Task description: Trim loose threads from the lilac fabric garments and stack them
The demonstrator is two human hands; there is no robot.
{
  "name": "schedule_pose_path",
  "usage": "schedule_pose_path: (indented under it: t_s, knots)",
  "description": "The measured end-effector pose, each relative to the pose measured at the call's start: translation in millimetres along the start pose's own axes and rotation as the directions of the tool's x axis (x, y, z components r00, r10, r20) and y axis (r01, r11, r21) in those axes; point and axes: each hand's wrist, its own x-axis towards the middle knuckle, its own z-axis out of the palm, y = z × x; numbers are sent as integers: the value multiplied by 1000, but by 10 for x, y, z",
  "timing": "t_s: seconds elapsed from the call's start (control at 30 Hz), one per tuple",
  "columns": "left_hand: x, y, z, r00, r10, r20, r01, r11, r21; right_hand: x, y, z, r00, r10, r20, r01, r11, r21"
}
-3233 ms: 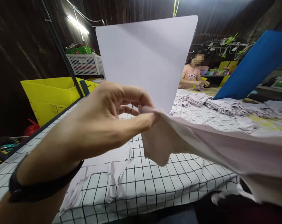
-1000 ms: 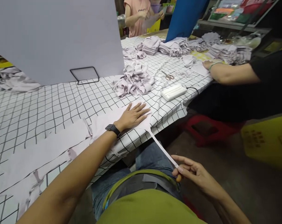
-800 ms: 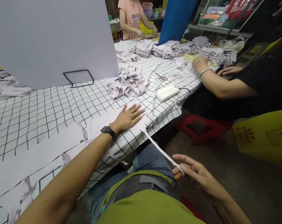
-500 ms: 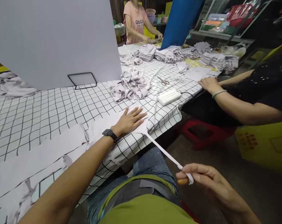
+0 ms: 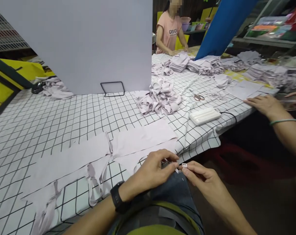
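Close together at the table's front edge, my two hands meet above my lap. My left hand [image 5: 156, 168], a black watch on its wrist, is closed in a pinch on the end of a thin pale strap [image 5: 177, 170]. Between thumb and forefinger, my right hand [image 5: 205, 178] pinches a small white slotted buckle [image 5: 184, 165]. Behind them lies a flat pale pink fabric piece [image 5: 144, 138]; most of the strap is hidden by my left hand. Further left, another fabric piece [image 5: 71, 156] lies flat with its straps hanging towards the edge.
A crumpled fabric heap [image 5: 161, 98], scissors [image 5: 199, 97] and a white corded box [image 5: 204, 116] are on the checked cloth [image 5: 86, 111]. A grey panel [image 5: 89, 45] stands at the back. A co-worker's hand [image 5: 264, 104] rests at right; another person [image 5: 171, 31] works beyond fabric stacks [image 5: 204, 65].
My left hand has lifted off the fabric and come to the strap end. My right hand has moved up and left to meet it. The view has turned left.
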Motion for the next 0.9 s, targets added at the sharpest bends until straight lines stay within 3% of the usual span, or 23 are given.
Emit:
schedule_pose_path:
  t_s: [0.1,0.23,0.33,0.43,0.5,0.57,0.63,0.77,0.83,0.9]
  knots:
    - [-64,5,4,996,-91,23,92,992,-87,91,-65,71,994,-9,106,12,999,-36]
    - [-70,-39,-47,992,-99,-76,95,994,-50,133,-46,166,969,81,234,-72,996,-48]
    - [-84,-64,-104,977,-150,-149,148,989,-27,146,-43,263,969,132,210,-138,990,15]
    - [-79,-88,-192,963,-247,-110,238,967,-93,180,-84,357,976,156,154,-166,985,50]
    - [-45,-121,-258,972,-226,-65,220,972,-82,228,-114,397,973,172,153,-183,981,61]
    - [18,-177,-310,989,-139,-59,140,990,11,299,-132,410,971,188,145,-202,976,84]
    - [106,-253,-335,997,-23,-73,38,977,208,392,-132,402,973,207,99,-217,970,109]
    - [293,-401,-322,997,78,8,-65,763,643,606,-95,367,967,252,36,-255,959,122]
    - [362,-446,-314,996,71,45,-81,680,728,695,-72,361,962,269,54,-273,958,89]
    - [409,-473,-317,997,69,38,-74,662,746,762,-54,369,958,278,66,-282,958,50]
